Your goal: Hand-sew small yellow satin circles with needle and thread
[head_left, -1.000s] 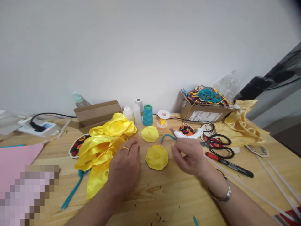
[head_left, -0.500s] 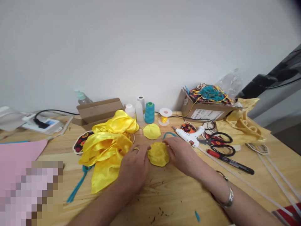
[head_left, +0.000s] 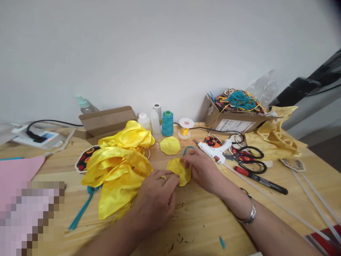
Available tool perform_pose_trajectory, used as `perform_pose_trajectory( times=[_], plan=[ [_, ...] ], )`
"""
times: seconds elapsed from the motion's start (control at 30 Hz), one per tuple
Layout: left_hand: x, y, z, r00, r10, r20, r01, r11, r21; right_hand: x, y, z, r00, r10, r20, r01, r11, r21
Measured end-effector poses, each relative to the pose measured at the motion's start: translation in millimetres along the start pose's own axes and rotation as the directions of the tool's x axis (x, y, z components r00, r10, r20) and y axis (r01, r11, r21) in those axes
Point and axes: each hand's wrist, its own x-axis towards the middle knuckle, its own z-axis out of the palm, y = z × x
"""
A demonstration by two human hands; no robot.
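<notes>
Two bare hands flank a yellow disc (head_left: 179,175) that lies on the pale wooden table (head_left: 202,217). The left hand (head_left: 160,193) has its fingers bent and bunched together, the tips over the disc's left, near edge; the right hand (head_left: 204,170) curls its fingers with little gap between them, the tips at the disc's right, far edge. Whether either one pinches the rim or merely touches it, I cannot tell. The disc is yellow fabric, slightly puckered, its outline an uneven circle. Just beyond it lies a second yellow round (head_left: 170,145). To the left, glossy satin (head_left: 117,167) is heaped in loose folds, with teal strands (head_left: 81,211) trailing from beneath. To the right lie a smooth white glue gun (head_left: 213,151), black-handled scissors (head_left: 238,158) and a red-and-black marker (head_left: 263,181). At the far side stand a teal thread cone (head_left: 167,125) and a cardboard box (head_left: 234,125).
</notes>
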Motion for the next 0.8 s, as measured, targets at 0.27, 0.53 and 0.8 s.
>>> perform_pose_trajectory(
  times=[0.27, 0.53, 0.8],
  plan=[
    [1.9, 1.2, 3.9, 0.995, 0.028, 0.100, -0.033, 0.999, 0.043, 1.3, 3.4, -1.0, 0.994, -0.109, 0.029, 0.110, 0.993, -0.042],
    [0.4, 1.0, 4.2, 0.993, 0.015, 0.121, -0.022, 0.998, 0.057, 0.8, 2.7, 5.3, 0.988, -0.133, 0.084, 0.139, 0.988, -0.073],
    [-0.3, -0.1, 5.9, 0.996, 0.011, 0.094, -0.015, 0.999, 0.041, 2.0, 3.6, 0.8, 0.986, -0.157, 0.047, 0.160, 0.985, -0.063]
  ],
)
